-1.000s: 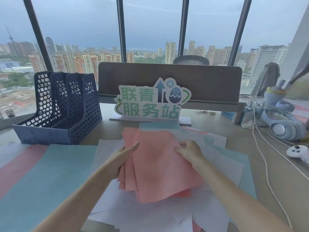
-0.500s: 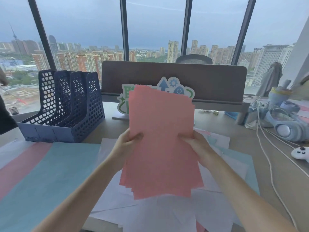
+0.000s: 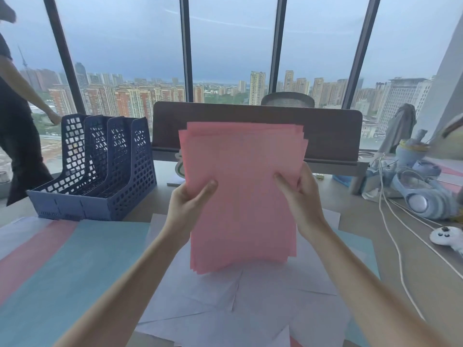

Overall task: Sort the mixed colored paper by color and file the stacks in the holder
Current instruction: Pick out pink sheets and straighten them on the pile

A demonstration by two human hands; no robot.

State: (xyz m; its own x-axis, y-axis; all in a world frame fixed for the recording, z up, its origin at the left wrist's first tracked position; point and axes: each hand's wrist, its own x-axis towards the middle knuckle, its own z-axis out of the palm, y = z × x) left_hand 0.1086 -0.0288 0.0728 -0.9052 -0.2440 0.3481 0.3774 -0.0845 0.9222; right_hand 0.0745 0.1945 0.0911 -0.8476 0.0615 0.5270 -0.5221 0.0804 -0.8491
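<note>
Pink stack (image 3: 241,196) raised upright since earlier; left hand (image 3: 186,205), right hand (image 3: 302,199) grip its edges above paper-strewn desk (image 3: 416,266), window behind.

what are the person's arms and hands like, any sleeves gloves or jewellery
Both forearms are bare right to the bottom edge of the picture, with no sleeve showing. The left hand and right hand wear no gloves, and no watch, ring or bracelet is visible on either.

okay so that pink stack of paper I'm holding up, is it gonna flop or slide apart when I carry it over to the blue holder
The pink stack stands upright between the left hand and right hand, so together the sheets seem fairly stiff. Its edges are staggered at top and bottom, so loose sheets could probably slip. It looks light. The blue holder has open slots.
</note>
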